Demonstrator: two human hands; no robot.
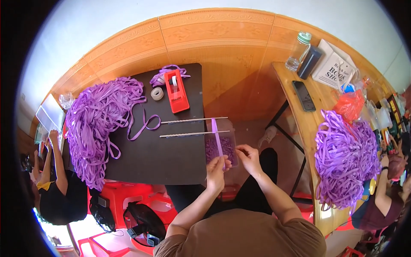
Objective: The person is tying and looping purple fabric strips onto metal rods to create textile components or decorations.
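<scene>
Lettering marks the white bag; left hand pinches purple ribbon

I record the ribbon strip as smooth woven cloth with a satin sheen; the ribbon heap on the left shows the same finish. The rods look pale and rough along their length; from my end I cannot confirm wood or metal. The tub is clear plastic. I find the dark table smooth and matt, and the tape dispenser hard glossy plastic. The wall panel reads as polished wood grain, the side table as smooth varnished wood. The red bag is thin, crinkled, shiny plastic.
</scene>
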